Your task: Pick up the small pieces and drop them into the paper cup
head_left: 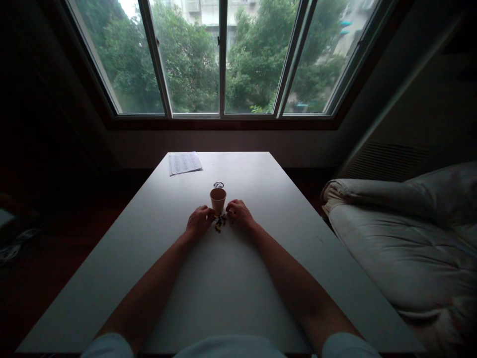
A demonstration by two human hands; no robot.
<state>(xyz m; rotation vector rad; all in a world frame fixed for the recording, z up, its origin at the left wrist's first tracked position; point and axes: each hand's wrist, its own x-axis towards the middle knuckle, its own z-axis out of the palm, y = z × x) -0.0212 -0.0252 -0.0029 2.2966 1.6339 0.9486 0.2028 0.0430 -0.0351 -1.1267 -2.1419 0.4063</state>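
Head view, and here we are at a white table, with a brown cup standing upright, mouth up, at the centre of it all! Just on the near side of the cup lies a loose scatter of small dark and yellowish pieces, and 2 bare hands flank them. The left hand rests just left of the cup, fingers curled in, tips close to its base; whether they pinch a piece or touch the cup, I cannot tell. Over to the cup's right, the right hand has its fingers bent toward the pieces, and again I can't make out anything between those fingertips. So what's the score? The cup is up and uncovered, that much is in place, while a round, dark-rimmed thing, perhaps a lid, lies just beyond it rather than on it. The pieces outside the cup form no row or stack, so I'd call the handling of them unfinished, with several yet to be dealt with. Inside the cup it's too dark to read, so no tally there! Well beyond the cup, to its left, some papers lie apart from the action.
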